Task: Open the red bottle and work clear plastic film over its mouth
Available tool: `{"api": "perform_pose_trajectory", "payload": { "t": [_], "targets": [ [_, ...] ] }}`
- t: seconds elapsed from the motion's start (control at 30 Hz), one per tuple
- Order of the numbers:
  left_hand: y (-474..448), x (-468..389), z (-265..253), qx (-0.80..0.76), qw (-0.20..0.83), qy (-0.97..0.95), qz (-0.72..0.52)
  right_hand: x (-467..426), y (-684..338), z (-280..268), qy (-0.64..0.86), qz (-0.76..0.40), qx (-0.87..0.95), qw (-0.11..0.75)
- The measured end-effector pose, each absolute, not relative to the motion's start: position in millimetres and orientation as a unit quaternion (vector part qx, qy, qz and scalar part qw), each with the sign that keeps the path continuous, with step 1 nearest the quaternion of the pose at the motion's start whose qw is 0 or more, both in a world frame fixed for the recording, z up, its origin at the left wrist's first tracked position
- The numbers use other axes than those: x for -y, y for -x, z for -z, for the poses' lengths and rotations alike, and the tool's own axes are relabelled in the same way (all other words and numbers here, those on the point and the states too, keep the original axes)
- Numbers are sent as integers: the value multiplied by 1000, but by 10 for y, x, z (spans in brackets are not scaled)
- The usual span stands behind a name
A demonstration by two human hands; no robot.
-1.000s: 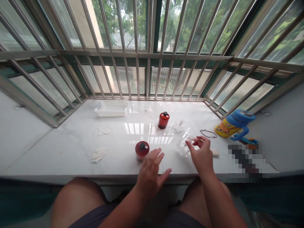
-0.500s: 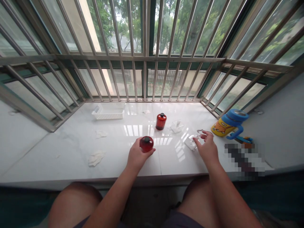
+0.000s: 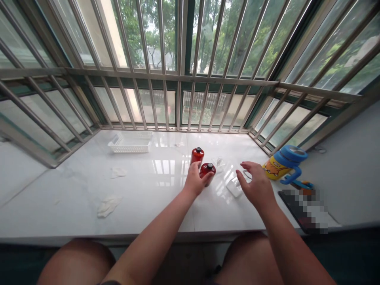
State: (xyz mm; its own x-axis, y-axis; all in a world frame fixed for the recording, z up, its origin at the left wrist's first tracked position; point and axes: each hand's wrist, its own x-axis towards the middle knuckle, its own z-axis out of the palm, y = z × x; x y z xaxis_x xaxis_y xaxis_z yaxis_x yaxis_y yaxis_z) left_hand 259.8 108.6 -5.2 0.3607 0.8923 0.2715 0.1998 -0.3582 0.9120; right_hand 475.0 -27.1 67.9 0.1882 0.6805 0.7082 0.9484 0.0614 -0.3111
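My left hand [image 3: 195, 181] grips a dark red, see-through bottle [image 3: 210, 169] with a black cap, thumb on its near side. Just behind and to its left stands a second red bottle [image 3: 197, 154], also black-capped, partly covered by my fingers. Further right, my right hand [image 3: 257, 184] hovers with thumb and fingers apart and nothing visibly held. Close to its fingertips lies a clear, whitish plastic piece [image 3: 234, 187], with a thin curved rim beside the hand. Another clear plastic piece [image 3: 220, 163] sits beyond the held bottle, too faint to name.
A white perforated basket [image 3: 130, 148] stands by the barred window at the back left. Crumpled white tissues [image 3: 108, 206] lie on the left of the white counter [image 3: 154, 215]. At the right are a blue and yellow flask [image 3: 285, 162] and a dark flat object [image 3: 297, 209], partly blurred out.
My left hand has carried its bottle to the right and forward, close beside the other bottle. My right hand's fingers have spread and drawn off the clear plastic piece.
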Motion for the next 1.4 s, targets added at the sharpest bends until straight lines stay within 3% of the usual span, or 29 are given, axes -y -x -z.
{"api": "perform_pose_trajectory", "payload": {
  "t": [0.13, 0.27, 0.33, 0.57, 0.67, 0.83, 0.93, 1.2, 1.4],
  "targets": [
    [-2463, -1400, -18, -425, 327, -688, -489, -229, -4888, -840, 708, 100, 640, 280],
    [-2526, -1868, -110, -466, 312, -728, -395, -763, -4897, -850, 755, -2, 653, 60],
    [-2595, -2050, -121, -460, 341, -744, -345, -959, -4884, -780, 765, -26, 643, 15],
    [-2419, -2226, -146, -443, 368, -738, -350, -1173, -4885, -680, 789, -12, 615, 13],
    [-2039, -2204, -199, -469, 361, -707, -388, -1175, -4823, -919, 789, 30, 612, 53],
    [-1162, -2025, -329, -527, 329, -652, -435, -1101, -4390, -1569, 726, 122, 648, 194],
    [-638, -1783, -391, -563, 321, -625, -435, -962, -3902, -1754, 678, 87, 704, 192],
    [92, -1089, -354, -627, 307, -591, -404, -610, -2788, -907, 672, -62, 738, 0],
    [111, -924, -201, -609, 326, -618, -376, -533, -2637, -499, 698, -110, 705, 63]
  ]
}}
